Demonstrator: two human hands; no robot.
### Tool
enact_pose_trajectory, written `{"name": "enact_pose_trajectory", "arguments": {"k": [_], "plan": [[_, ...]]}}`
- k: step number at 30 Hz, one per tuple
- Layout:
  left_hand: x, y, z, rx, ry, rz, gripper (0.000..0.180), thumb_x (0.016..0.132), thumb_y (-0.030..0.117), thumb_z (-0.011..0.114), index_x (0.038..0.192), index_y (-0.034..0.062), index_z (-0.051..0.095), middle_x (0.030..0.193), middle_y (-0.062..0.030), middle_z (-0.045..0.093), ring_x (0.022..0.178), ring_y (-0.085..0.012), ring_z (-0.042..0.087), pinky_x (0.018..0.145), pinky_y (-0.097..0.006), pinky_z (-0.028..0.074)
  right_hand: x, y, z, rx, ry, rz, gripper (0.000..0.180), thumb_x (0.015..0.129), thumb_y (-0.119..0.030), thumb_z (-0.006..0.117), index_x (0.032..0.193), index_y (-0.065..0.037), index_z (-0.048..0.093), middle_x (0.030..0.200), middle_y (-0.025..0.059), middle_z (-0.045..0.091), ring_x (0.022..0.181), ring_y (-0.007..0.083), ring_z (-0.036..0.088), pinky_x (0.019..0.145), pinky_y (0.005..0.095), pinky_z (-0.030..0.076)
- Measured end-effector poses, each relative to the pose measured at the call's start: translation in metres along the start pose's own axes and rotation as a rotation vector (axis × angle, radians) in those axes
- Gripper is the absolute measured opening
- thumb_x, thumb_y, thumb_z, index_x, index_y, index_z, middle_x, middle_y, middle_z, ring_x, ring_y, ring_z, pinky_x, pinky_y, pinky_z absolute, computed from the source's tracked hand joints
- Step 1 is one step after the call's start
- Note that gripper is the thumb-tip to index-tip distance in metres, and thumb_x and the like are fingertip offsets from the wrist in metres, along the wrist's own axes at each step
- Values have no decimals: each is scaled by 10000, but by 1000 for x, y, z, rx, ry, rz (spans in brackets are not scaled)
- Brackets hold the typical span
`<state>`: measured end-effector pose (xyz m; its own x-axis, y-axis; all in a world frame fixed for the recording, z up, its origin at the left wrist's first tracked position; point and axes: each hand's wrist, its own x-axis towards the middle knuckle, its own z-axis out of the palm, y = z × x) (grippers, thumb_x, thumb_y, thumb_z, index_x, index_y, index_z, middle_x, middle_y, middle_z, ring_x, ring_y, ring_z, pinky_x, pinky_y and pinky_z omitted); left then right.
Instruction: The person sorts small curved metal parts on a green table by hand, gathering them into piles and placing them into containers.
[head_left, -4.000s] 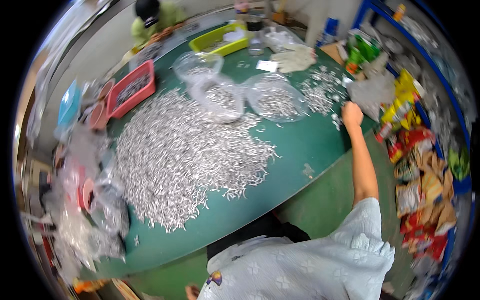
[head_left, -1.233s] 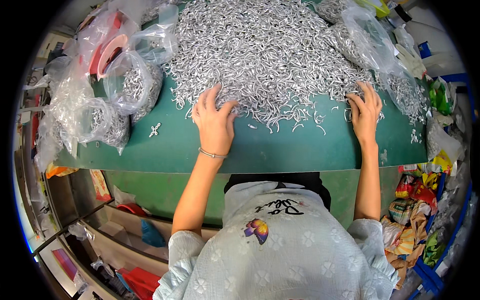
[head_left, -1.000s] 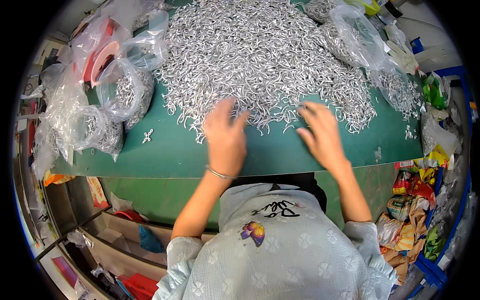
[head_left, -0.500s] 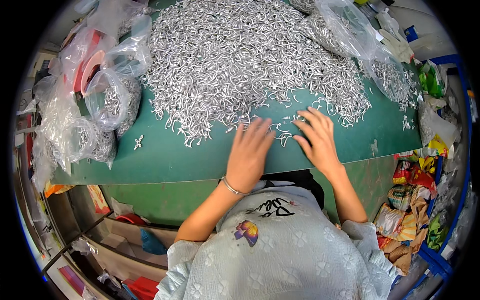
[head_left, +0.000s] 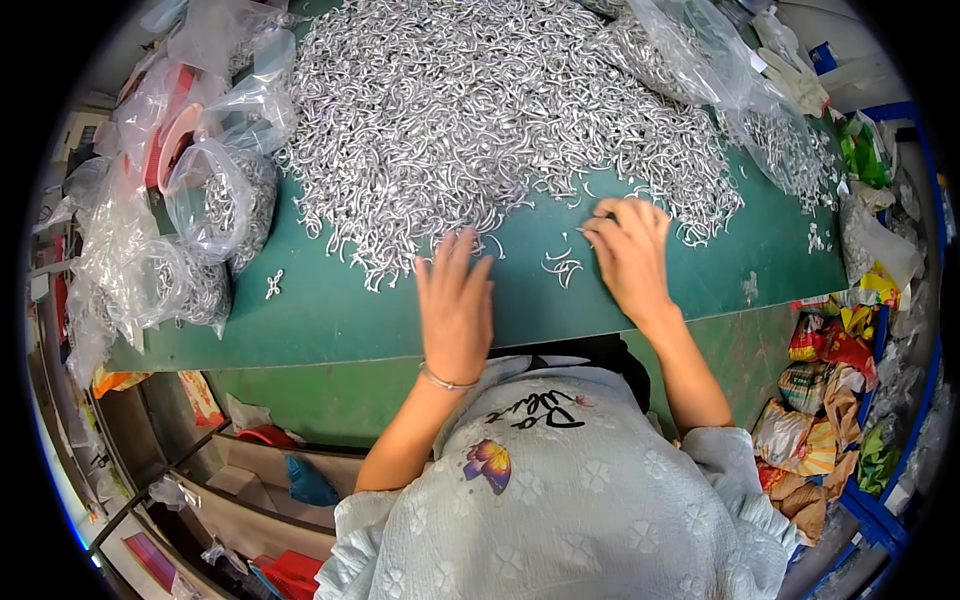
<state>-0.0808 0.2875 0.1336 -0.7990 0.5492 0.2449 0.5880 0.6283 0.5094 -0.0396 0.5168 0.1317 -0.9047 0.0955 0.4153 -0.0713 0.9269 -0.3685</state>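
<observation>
A big heap of small silvery bent metal pieces (head_left: 470,120) covers the green table (head_left: 330,320). My left hand (head_left: 455,305) lies flat on the table just below the heap's near edge, fingers spread, a thin bracelet on the wrist. My right hand (head_left: 630,250) rests palm down to its right, fingertips touching the edge of the heap. A few loose metal pieces (head_left: 560,266) lie on the green surface between the two hands. Neither hand grips anything that I can see.
Clear plastic bags (head_left: 215,200) holding more metal pieces are piled at the table's left, another clear bag (head_left: 720,80) at the upper right. Crumpled colourful wrappers (head_left: 830,400) fill the floor at right. Shelves with boxes (head_left: 250,480) sit under the table's near edge.
Both hands have slid from wide apart on the heap toward each other and back to its near edge. A few pieces now lie pulled out between them.
</observation>
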Motion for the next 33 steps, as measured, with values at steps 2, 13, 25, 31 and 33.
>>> {"name": "enact_pose_trajectory", "arguments": {"k": [2, 13, 25, 31, 33], "plan": [[-7, -9, -6, 1, 58, -50, 334, 824, -31, 627, 1155, 13, 621, 1406, -161, 494, 1333, -371, 429, 1111, -559, 268, -13, 7, -16, -14, 49, 49, 124, 779, -68, 724, 894, -81, 679, 979, 29, 613, 948, 237, 544, 870, 373, 357], [49, 65, 45, 16, -252, 407, 583, 766, -75, 543, 1336, 41, 503, 1486, -137, 388, 1371, -363, 353, 1106, -530, 311, -85, 77, -68, -467, 268, 434, 82, 829, -83, 701, 910, -91, 692, 930, 37, 633, 915, 231, 564, 849, 370, 354], [29, 46, 36, -90, -174, 230, 418, 802, -18, 631, 1215, 27, 586, 1410, -141, 473, 1330, -373, 413, 1097, -532, 317, -55, 55, -63, -145, 150, 344, 197, 799, -87, 722, 988, -68, 673, 1003, 79, 621, 957, 281, 557, 831, 385, 396], [22, 48, 34, -126, -89, 154, 443, 788, 33, 676, 1221, 61, 589, 1338, -133, 509, 1233, -352, 472, 1040, -500, 338, -25, 12, -26, 102, 63, 130, 244, 758, -46, 711, 997, -78, 677, 1051, 78, 592, 982, 265, 531, 809, 388, 389], [20, 54, 40, -81, -161, 241, 432, 787, 46, 680, 1209, 55, 592, 1325, -120, 513, 1232, -332, 470, 1043, -477, 331, -12, 8, -11, 151, -8, 31, 221, 767, -48, 701, 984, -78, 675, 1058, 70, 591, 987, 262, 529, 808, 386, 389]]}}
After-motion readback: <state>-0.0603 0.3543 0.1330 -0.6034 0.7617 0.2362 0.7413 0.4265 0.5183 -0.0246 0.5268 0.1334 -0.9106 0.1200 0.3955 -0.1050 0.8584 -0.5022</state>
